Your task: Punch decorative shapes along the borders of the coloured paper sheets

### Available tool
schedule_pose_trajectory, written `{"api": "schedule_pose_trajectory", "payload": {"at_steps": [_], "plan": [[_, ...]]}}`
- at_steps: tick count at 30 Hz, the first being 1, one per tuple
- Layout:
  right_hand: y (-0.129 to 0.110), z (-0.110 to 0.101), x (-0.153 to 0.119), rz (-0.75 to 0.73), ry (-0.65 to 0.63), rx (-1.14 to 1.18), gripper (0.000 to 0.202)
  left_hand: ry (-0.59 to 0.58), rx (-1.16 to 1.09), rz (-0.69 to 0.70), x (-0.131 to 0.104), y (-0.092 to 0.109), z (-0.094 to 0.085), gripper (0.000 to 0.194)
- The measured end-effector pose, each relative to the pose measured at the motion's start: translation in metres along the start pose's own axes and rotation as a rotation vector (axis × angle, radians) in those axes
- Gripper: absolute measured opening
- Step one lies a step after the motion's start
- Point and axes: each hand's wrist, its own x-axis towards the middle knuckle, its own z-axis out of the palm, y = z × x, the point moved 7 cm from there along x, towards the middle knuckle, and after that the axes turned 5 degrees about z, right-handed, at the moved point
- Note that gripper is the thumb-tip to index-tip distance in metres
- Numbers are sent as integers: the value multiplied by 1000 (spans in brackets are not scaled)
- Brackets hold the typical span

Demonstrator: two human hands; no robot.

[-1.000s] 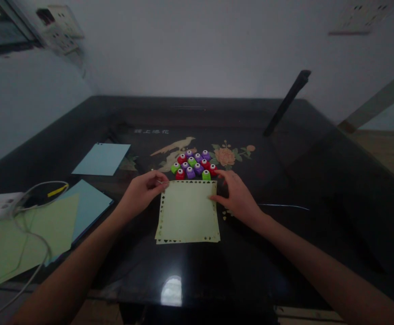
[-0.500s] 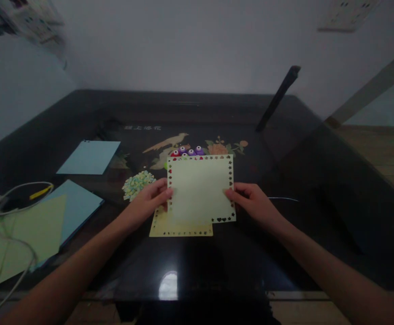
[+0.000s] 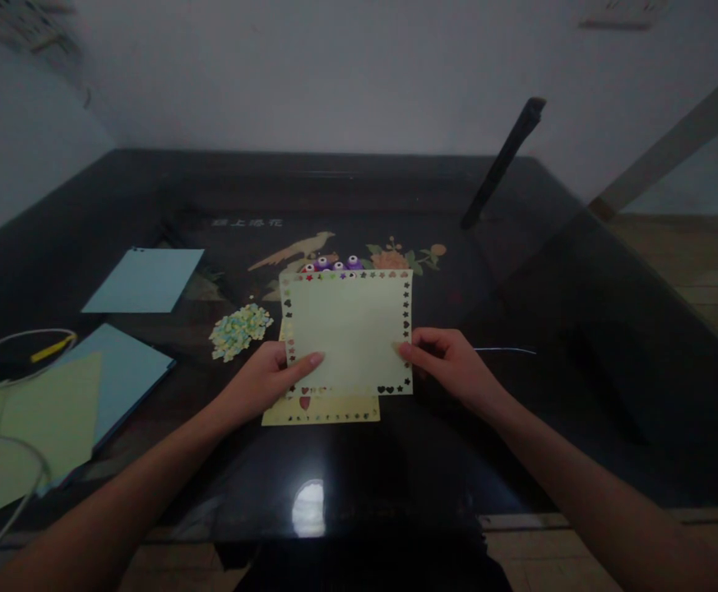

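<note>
A pale green sheet of paper [image 3: 352,329] with star and heart holes punched along its edges is held up between both hands. My left hand [image 3: 275,374] pinches its left edge, thumb lying across the front. At the right edge, my right hand [image 3: 448,358] grips it between thumb and fingers. Beneath and behind it lies a yellow sheet [image 3: 321,411], also punched along its border. Several purple and red craft punches [image 3: 337,265] stand just behind, mostly hidden by the green sheet. Left of my left hand sits a pile of small punched paper bits [image 3: 241,330].
Blue paper [image 3: 145,281] lies at the left, with more blue sheets [image 3: 127,358] and green paper [image 3: 31,436] nearer me. A white cable [image 3: 38,452] crosses the green paper. A black stick-like object [image 3: 503,164] rises at the back right of the dark glossy table [image 3: 549,271].
My left thumb has slid further over the front of the green sheet, and its lower left holes now show. The whole view has shifted slightly.
</note>
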Motion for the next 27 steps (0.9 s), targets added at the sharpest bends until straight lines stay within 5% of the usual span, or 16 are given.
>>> {"api": "schedule_pose_trajectory", "payload": {"at_steps": [6, 10, 18, 22, 27], "plan": [[-2, 3, 0, -36, 3, -47, 31, -55, 35, -10, 0, -3, 2, 28], [-3, 3, 7, -49, -29, -96, 31, 13, 49, 8, 5, -8, -8, 26], [-17, -30, 74, -219, 270, -403, 21, 258, -78, 34, 17, -29, -41, 27], [-15, -20, 107, -231, 301, -535, 23, 309, -187, 21, 15, -20, -42, 28], [-9, -7, 110, -228, 325, -663, 28, 296, -194, 37, 16, -20, -42, 26]]}}
